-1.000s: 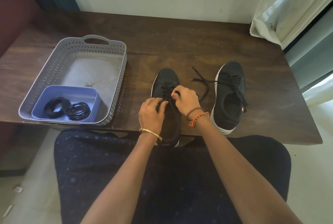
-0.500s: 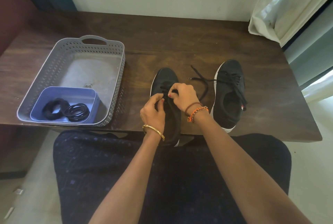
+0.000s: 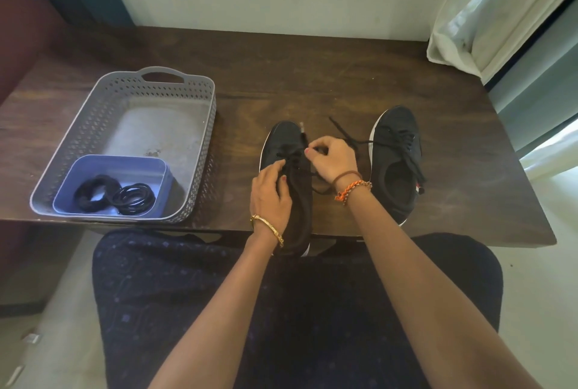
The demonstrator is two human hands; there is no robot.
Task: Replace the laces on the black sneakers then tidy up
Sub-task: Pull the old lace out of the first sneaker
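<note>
At desk (image 3: 281, 75) front edge: left hand (image 3: 270, 193) grips the near sneaker (image 3: 286, 144), right hand (image 3: 328, 157) pinches its lace (image 3: 292, 154). Second sneaker (image 3: 395, 163) sits just right, laces loose. Gray basket (image 3: 93, 126) well left.

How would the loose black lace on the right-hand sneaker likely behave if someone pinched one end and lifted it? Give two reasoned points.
The lace would probably hang limp: it already lies in bends across the table. It looks thin and light, so lifting it likely would not shift the right sneaker until it pulls taut at the eyelets.
</note>
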